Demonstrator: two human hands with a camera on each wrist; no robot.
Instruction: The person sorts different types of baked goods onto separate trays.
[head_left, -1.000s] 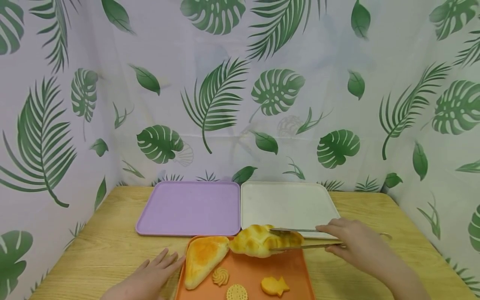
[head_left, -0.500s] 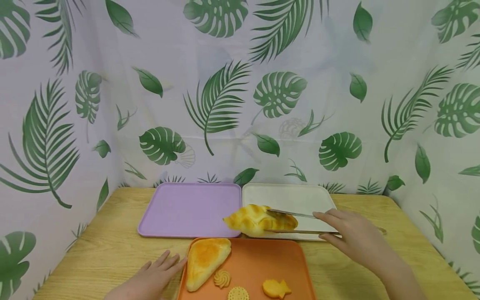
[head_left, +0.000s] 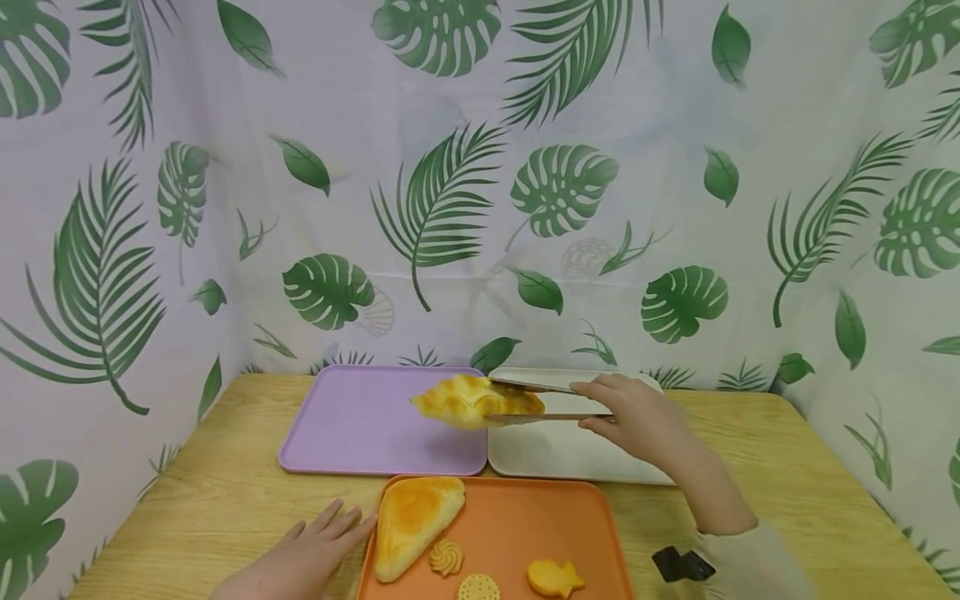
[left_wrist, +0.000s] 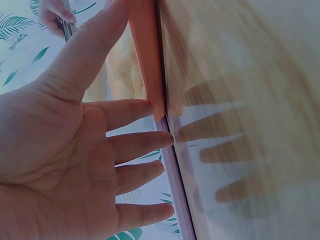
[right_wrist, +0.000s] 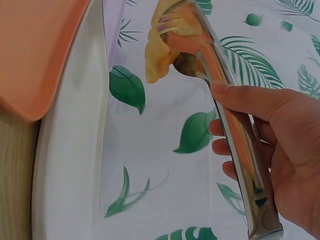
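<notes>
My right hand (head_left: pixel 637 414) grips metal tongs (right_wrist: pixel 235 140), thumb on one arm and fingers on the other. Between the tongs' ends is a golden, bumpy bread roll (head_left: pixel 465 402), held up over the seam of the purple tray (head_left: pixel 337 425) and the white tray (head_left: pixel 577 450). My left hand (head_left: pixel 300 554) lies with spread, straight fingers at the left edge of the orange tray (head_left: pixel 540 517); in the left wrist view its fingertips are right at the tray's rim. On the orange tray are a triangular bread (head_left: pixel 412 525), a swirl cookie (head_left: pixel 446 557), a round cracker (head_left: pixel 478 587) and a fish-shaped cookie (head_left: pixel 555 577).
The trays stand on a wooden table (head_left: pixel 202 483), purple and white side by side at the back, orange in front. A leaf-printed cloth (head_left: pixel 465 208) rises behind and along both sides. A black bow (head_left: pixel 682 564) shows by the right sleeve (head_left: pixel 750 567).
The right hand has carried the bread roll in the tongs up off the orange tray, away and to the left, over the back trays. The left hand has stayed at the orange tray's edge.
</notes>
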